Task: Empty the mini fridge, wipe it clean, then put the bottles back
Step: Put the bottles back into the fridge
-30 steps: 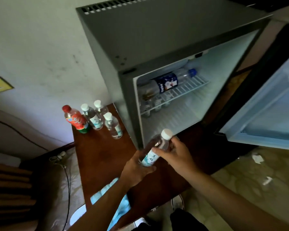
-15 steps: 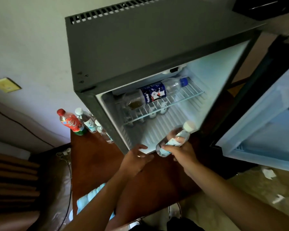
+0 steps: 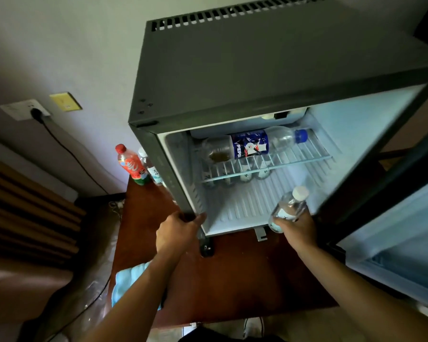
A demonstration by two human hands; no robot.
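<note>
On the left we note a red-capped bottle (image 3: 131,166) upright on the wooden table (image 3: 232,272) beside the mini fridge (image 3: 245,77). The left hand (image 3: 177,232) rests on the cabinet's lower front corner, fingers extended and holding nothing; the right hand (image 3: 298,229) grips a white-capped water bottle (image 3: 288,209), tilted at the open compartment's floor, below a Pepsi bottle (image 3: 251,144) lying on the wire shelf (image 3: 269,165)

The room was dim; the brightest light fell inside the fridge (image 3: 269,198). Wide-angle distortion bent the edges, and the fridge door (image 3: 405,230) was motion-blurred.
</note>
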